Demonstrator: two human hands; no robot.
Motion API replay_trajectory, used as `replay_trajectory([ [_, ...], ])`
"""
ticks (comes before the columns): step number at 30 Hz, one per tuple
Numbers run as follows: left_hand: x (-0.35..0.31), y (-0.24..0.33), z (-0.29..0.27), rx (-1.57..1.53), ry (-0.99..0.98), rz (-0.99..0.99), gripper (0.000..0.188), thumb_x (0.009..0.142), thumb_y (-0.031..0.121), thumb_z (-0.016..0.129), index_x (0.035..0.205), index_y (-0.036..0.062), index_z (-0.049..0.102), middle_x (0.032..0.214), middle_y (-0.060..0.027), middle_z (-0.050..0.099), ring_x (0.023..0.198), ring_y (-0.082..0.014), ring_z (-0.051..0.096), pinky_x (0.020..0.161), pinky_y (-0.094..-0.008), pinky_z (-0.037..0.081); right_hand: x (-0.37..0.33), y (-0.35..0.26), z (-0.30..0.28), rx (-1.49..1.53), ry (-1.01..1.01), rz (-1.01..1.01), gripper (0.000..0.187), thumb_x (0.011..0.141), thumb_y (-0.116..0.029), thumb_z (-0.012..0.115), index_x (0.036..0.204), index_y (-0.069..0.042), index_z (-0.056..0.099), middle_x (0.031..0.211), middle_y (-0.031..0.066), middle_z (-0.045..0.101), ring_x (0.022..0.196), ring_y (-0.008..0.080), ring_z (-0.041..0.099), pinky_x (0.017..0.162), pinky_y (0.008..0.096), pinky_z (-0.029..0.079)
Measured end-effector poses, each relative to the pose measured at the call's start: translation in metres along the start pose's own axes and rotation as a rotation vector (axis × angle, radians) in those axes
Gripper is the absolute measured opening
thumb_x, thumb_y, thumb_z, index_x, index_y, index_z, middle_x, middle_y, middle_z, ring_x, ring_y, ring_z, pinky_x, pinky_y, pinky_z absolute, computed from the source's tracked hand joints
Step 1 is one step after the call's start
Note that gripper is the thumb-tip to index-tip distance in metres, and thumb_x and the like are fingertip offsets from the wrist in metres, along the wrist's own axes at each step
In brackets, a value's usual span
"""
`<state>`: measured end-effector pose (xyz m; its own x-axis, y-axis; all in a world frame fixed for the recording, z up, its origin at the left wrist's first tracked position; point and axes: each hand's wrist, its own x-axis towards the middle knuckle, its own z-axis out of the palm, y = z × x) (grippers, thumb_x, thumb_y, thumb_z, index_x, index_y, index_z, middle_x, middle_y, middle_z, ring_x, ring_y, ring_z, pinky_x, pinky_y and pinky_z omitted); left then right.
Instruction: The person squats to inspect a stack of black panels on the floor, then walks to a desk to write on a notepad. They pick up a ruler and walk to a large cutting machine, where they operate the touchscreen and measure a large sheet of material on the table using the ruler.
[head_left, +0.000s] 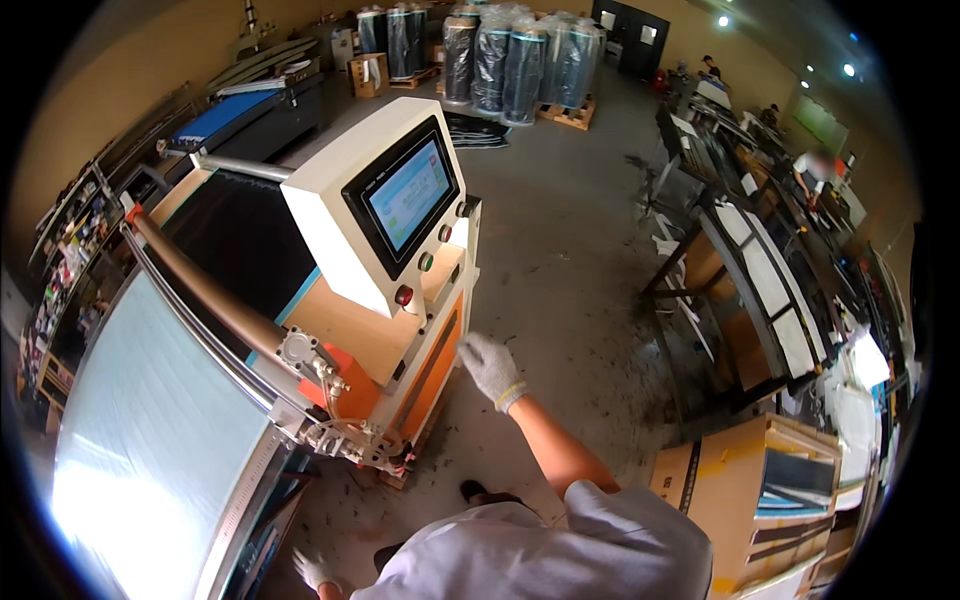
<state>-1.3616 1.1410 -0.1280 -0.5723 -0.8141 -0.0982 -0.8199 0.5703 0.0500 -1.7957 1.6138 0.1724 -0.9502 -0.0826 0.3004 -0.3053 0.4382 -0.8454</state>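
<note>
Grey workshop floor [570, 250] around us, machine [345, 335] on our left, its screen box [335, 215] probably tilted for easy reading. Our right hand [490, 370] hovers beside that machine, fingers curled together; our left hand [312, 570] hangs low, fingers apart.

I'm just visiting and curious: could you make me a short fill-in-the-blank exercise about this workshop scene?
1. The left hand and right hand both wear pale ____.
2. The white control box is nearer to the ____ hand.
3. The lowest round button on that box is coloured ____.
4. The brown open box at the lower right is made of ____.

Missing words: gloves; right; red; cardboard.
</note>
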Motion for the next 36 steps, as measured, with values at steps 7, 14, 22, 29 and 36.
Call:
replay_trajectory([
  [7, -0.104, 0.031, 0.02, -0.361, -0.495, -0.211, 0.064, 0.085, 0.038, 0.068, 0.138, 0.0058, 0.049, 0.127, -0.0169, 0.057, 0.11, -0.0302, 0.059, 0.09, -0.043, 0.05, 0.096, -0.005, -0.028, 0.113, 0.272, -0.272, 0.013, 0.094, -0.013, 0.06, 0.101, -0.003, 0.065, 0.089, 0.0144, 0.067, 0.072, 0.026, 0.065, 0.068, 0.0342, 0.052],
  [14, -0.122, 0.052, 0.001, -0.471, -0.576, -0.299, 0.061, 0.085, 0.037, 0.067, 0.135, 0.0054, 0.051, 0.123, -0.0161, 0.058, 0.106, -0.0292, 0.059, 0.088, -0.0423, 0.05, 0.151, -0.02, -0.028, 0.184, 0.292, -0.359, 0.014, 0.093, -0.01, 0.059, 0.101, 0.0, 0.065, 0.092, 0.0135, 0.067, 0.077, 0.025, 0.066, 0.07, 0.0327, 0.052],
  [22, -0.123, 0.057, -0.002, -0.533, -0.579, -0.326, 0.057, 0.086, 0.037, 0.067, 0.131, 0.005, 0.053, 0.119, -0.0152, 0.059, 0.102, -0.028, 0.06, 0.085, -0.0415, 0.05, 0.182, -0.042, -0.036, 0.161, 0.313, -0.461, 0.012, 0.092, -0.008, 0.06, 0.1, 0.0, 0.065, 0.089, 0.0136, 0.066, 0.072, 0.0236, 0.064, 0.066, 0.033, 0.051],
  [29, -0.128, 0.062, -0.001, -0.568, -0.606, -0.364, 0.054, 0.086, 0.036, 0.066, 0.128, 0.0046, 0.055, 0.115, -0.0144, 0.06, 0.098, -0.0269, 0.06, 0.082, -0.0408, 0.05, 0.192, -0.045, -0.042, 0.195, 0.237, -0.428, 0.016, 0.095, -0.008, 0.057, 0.104, 0.003, 0.065, 0.088, 0.011, 0.064, 0.066, 0.0147, 0.065, 0.057, 0.028, 0.052],
  [36, -0.137, 0.072, 0.0, -0.562, -0.648, -0.408, 0.051, 0.086, 0.035, 0.066, 0.125, 0.0042, 0.056, 0.11, -0.0136, 0.061, 0.094, -0.0259, 0.06, 0.08, -0.0401, 0.05, 0.198, -0.044, -0.043, 0.267, 0.239, -0.414, 0.012, 0.094, -0.01, 0.059, 0.101, -0.001, 0.063, 0.085, 0.0128, 0.062, 0.058, 0.0201, 0.059, 0.058, 0.0325, 0.048],
])
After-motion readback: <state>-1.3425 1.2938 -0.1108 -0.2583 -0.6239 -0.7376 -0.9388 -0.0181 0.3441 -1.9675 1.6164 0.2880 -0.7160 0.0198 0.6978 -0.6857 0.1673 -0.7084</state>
